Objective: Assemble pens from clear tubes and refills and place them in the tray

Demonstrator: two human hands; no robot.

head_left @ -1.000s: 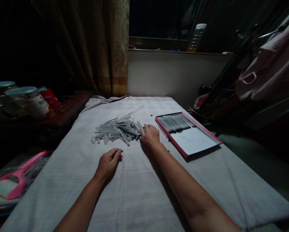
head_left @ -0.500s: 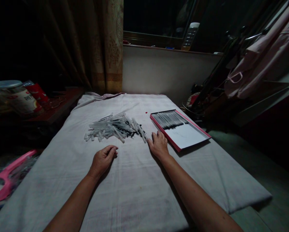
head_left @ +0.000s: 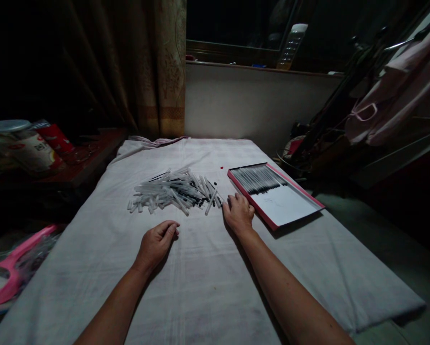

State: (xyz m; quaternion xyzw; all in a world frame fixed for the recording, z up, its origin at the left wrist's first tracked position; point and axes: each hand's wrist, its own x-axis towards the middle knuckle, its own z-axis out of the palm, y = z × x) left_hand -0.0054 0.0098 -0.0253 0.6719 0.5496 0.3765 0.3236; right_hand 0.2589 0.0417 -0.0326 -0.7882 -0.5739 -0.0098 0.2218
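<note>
While we look down, the white cloth (head_left: pixel 200 297) fills the centre and bottom of the frame. A brown curtain (head_left: pixel 153 72) hangs at upper left. The red-rimmed tray (head_left: pixel 297 211) lies on the cloth right of centre. A row of pens (head_left: pixel 260 179) is packed in the tray's far end, and its near part is bare white. A loose pile of pens (head_left: pixel 171 191) sits on the cloth at centre, jumbled. Our right hand (head_left: pixel 239 213) rests palm down between pile and tray, fingers spread flat, tips just beside the pile's right edge, gripping nothing. Our left hand (head_left: pixel 156 242) lies below the pile, apart from it, fingers loosely curled, nothing in it.
</note>
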